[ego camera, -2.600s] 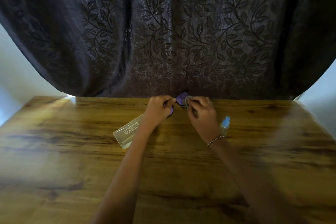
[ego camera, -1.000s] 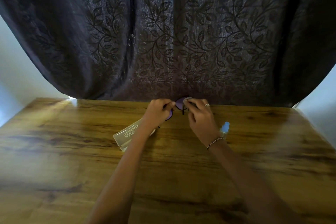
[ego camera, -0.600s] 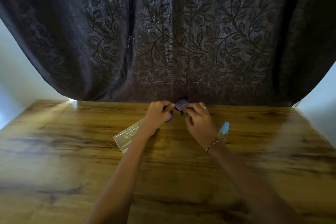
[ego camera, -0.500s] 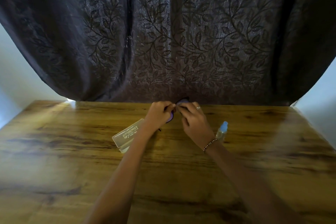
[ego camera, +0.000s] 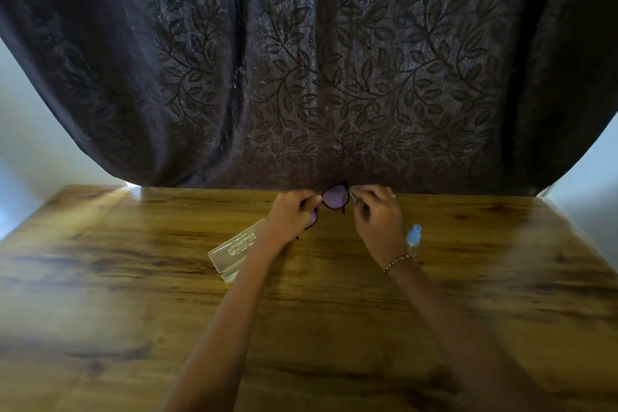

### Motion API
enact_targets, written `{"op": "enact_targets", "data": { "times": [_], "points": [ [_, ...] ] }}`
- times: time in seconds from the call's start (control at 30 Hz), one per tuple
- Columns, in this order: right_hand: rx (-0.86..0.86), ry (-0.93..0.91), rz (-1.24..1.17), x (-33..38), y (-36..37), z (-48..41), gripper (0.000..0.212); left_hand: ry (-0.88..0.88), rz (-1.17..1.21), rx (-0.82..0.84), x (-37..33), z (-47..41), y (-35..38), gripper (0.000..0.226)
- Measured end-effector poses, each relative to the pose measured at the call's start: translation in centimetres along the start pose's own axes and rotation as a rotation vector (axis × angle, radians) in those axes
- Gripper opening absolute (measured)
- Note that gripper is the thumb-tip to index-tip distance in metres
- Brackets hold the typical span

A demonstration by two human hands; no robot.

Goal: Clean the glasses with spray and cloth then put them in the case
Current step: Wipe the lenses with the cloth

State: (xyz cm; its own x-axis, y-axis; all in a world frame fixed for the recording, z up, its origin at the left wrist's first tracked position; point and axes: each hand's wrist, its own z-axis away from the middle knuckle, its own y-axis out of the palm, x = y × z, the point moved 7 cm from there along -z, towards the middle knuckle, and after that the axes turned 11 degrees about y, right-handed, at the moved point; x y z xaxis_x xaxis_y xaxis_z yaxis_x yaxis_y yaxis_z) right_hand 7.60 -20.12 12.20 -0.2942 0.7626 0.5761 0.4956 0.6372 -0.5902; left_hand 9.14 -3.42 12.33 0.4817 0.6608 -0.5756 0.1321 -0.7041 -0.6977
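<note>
Black-framed glasses [ego camera: 335, 196] with purple-tinted lenses are held above the far middle of the wooden table [ego camera: 133, 294]. My left hand [ego camera: 292, 212] grips them at the left lens, covering most of it. My right hand [ego camera: 379, 219] pinches a small grey cloth [ego camera: 357, 200] at the right edge of the exposed lens. A translucent glasses case [ego camera: 237, 249] lies shut on the table under my left wrist. A small spray bottle [ego camera: 413, 239] with a blue cap stands just right of my right wrist.
A dark curtain [ego camera: 317, 60] with a leaf pattern hangs right behind the table's far edge. Pale walls show at both sides.
My right hand has slid the cloth off the lens toward its right edge, so the purple lens shows fully again. My left hand has stayed put.
</note>
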Motion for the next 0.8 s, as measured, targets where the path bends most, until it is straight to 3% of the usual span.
{"op": "enact_targets", "data": {
  "times": [0.17, 0.47, 0.57, 0.7, 0.8],
  "points": [
    [0.116, 0.257, -0.066, -3.8, 0.7, 2.9, 0.022, -0.068, 0.019, -0.039, 0.7, 0.4, -0.3, 0.023],
    [0.489, 0.336, 0.127, -7.8, 4.9, 7.7, 0.014, -0.054, 0.019, -0.020, 1.2, 1.0, 0.8, 0.021],
    [0.380, 0.352, 0.003, -6.7, 3.6, 6.4, 0.012, -0.047, 0.056, -0.020, 1.3, 1.2, 1.0, 0.018],
    [0.070, 0.238, -0.114, -4.1, -0.1, 2.4, 0.036, 0.010, 0.066, 0.015, 1.4, 1.4, 1.6, 0.020],
    [0.110, 0.080, -0.088, -2.1, -0.8, 0.3, 0.045, 0.057, 0.095, 0.026, 1.4, 1.6, 1.7, 0.020]
  ]
}}
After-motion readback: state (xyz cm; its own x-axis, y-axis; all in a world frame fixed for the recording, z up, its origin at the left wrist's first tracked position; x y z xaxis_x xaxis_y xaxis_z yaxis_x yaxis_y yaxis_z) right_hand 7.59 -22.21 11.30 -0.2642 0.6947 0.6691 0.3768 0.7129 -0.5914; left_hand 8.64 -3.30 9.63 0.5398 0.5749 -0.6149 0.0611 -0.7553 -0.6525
